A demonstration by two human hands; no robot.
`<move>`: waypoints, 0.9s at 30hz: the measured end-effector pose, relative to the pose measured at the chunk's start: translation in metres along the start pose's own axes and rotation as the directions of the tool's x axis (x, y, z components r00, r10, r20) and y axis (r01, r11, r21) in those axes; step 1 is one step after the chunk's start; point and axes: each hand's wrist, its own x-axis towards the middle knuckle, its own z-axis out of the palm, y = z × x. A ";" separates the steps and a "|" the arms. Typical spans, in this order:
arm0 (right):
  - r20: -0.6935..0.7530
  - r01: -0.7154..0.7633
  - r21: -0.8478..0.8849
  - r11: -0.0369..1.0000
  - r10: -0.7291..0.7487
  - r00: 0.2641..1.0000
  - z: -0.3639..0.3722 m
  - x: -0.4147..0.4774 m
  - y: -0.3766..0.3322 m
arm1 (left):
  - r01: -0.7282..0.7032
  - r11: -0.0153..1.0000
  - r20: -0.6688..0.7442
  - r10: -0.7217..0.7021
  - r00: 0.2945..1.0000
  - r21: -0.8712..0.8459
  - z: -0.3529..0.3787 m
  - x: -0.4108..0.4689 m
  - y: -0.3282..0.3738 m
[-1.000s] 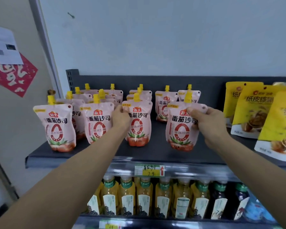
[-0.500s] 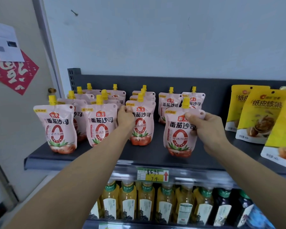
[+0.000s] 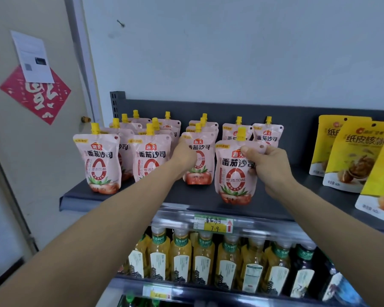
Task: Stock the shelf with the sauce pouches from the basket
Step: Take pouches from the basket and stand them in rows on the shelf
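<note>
Several pink sauce pouches with yellow caps stand in rows on the dark grey shelf. My right hand grips the top right edge of the front pouch, which stands at the shelf's front edge. My left hand holds the left side of another front pouch just to its left. Two more front pouches stand further left. The basket is out of view.
Yellow walnut snack bags fill the shelf's right side. A price tag hangs on the shelf edge. Bottles of yellow and dark liquid line the lower shelf. A door with a red paper decoration is at left.
My right hand has drawn its pouch forward toward the shelf's front edge. The left hand stays on its pouch. The camera has shifted a little.
</note>
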 end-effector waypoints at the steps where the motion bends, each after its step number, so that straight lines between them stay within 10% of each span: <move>1: 0.009 0.000 -0.001 1.000 0.000 1.000 0.003 0.000 0.000 | -0.011 1.000 0.030 0.012 0.999 -0.018 -0.003 0.000 0.000; 27: 0.142 -0.124 0.042 0.991 0.117 0.983 0.068 0.028 0.024 | -0.273 0.959 -0.028 0.276 0.961 0.075 -0.055 -0.048 0.007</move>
